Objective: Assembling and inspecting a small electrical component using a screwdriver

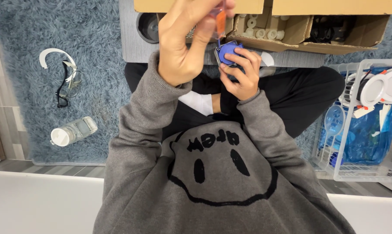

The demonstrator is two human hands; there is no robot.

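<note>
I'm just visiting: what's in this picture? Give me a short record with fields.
Setting: person sitting cross-legged on a blue shaggy rug
Left hand: raised, pinching a small orange-handled tool
Right hand: gripping a small blue device
Ahead: open cardboard box with white rollers
On the rug: glasses, clear bottle
Far side: white wire basket

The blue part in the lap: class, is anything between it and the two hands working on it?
Nothing visible. The right hand grips the blue part directly, fingers wrapped over it. The left hand holds an orange-handled tool just above it, the tip reaching down to the part.
</note>
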